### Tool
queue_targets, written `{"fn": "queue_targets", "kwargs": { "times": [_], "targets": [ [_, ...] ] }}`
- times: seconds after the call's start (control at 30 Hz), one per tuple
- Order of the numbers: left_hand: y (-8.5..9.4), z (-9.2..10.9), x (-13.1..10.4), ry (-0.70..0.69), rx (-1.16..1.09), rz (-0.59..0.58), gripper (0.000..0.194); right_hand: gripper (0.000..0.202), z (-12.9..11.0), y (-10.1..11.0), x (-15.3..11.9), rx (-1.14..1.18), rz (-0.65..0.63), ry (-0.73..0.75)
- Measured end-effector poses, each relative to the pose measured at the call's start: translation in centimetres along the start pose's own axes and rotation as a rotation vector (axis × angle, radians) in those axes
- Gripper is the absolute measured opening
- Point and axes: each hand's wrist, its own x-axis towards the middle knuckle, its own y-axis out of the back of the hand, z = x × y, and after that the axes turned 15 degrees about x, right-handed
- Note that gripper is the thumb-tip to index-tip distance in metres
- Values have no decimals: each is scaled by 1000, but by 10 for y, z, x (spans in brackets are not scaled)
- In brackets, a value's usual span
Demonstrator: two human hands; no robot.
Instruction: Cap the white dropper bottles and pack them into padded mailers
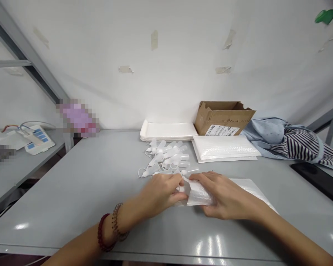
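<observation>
My right hand is closed on a white bubble mailer, fingers on top and thumb underneath, and its mouth gapes toward the left. At that mouth my left hand pinches a small white plastic bottle, largely hidden by the fingers. Just behind both hands lies a loose heap of small translucent squeeze bottles with white caps and looped tethers. Another flat white mailer lies on the table under my right forearm.
Behind the bottles are a stack of white mailers, an open cardboard box and more bubble mailers. To the right lie a blue and striped cloth and a black phone-like object. A power strip sits far left.
</observation>
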Motion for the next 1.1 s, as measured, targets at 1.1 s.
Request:
{"fn": "queue_targets", "kwargs": {
  "times": [1.1],
  "targets": [
    [41,-15,-5,204,105,-230,21,67,8,10,-3,-6,-29,-64]
  ]
}}
